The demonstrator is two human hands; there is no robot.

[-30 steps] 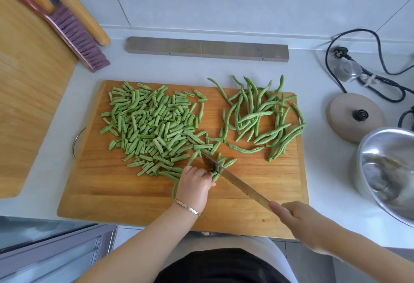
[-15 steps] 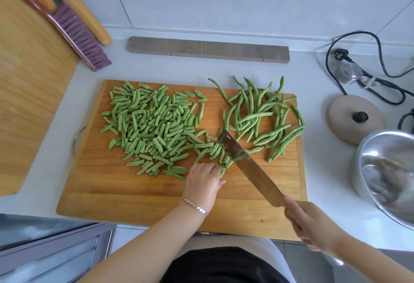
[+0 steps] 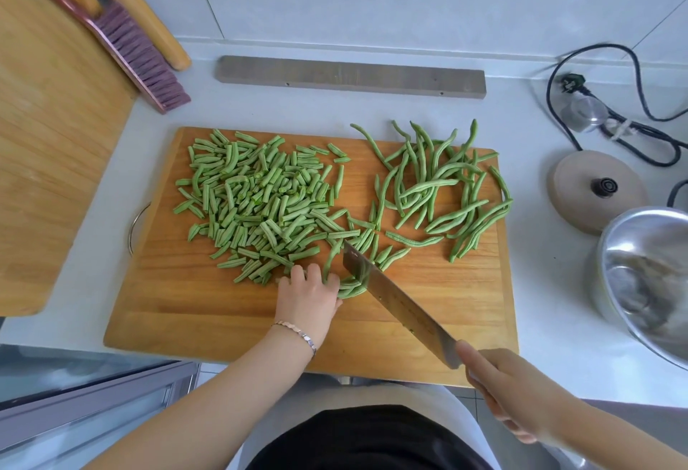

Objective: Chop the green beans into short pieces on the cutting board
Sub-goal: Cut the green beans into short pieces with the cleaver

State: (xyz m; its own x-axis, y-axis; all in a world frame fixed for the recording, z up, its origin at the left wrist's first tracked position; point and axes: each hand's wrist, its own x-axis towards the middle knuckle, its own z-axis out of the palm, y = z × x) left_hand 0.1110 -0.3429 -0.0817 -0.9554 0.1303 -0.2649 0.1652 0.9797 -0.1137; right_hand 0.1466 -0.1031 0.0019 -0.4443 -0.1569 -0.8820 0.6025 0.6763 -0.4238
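**Chopping in progress, about half done**

On the cutting board point(image 3: 208, 320), the left hand point(image 3: 307, 296) curls over a small bundle of green beans point(image 3: 350, 285). The right hand point(image 3: 510, 391) is clamped around the cleaver point(image 3: 394, 298), whose blade is at the bundle. The next cut probably needs the fingertips kept back.

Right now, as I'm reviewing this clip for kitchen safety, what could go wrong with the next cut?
1. The left hand holds the bundle of beans close beside the knife blade, so its fingers could get nicked.
2. The bundle is curved, so it may roll or slip under the blade.
3. Some whole beans poke past the cutting board's far edge and could fall off.
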